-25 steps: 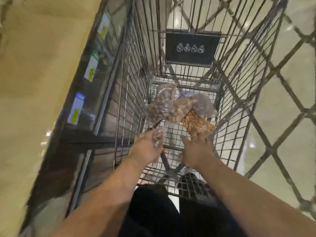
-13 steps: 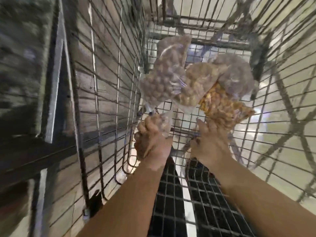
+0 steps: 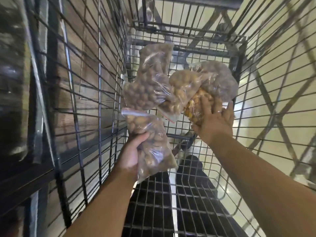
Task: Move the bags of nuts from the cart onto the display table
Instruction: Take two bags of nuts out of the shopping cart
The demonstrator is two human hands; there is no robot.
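left hand (image 3: 130, 153) grips nut bag (image 3: 152, 147); perhaps four more in cart (image 3: 100, 100)

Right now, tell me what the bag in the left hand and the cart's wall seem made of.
The left hand grips a bag: thin clear plastic film, glossy, judging by creases, glare and contents showing through. Cart wall: probably steel wire, dark dull finish, welded in a grid.

A shop, by the look: a wire shopping cart (image 3: 95, 100) holds clear zip bags of nuts (image 3: 150, 79) at its far end, over a pale, glossy floor (image 3: 289, 53).
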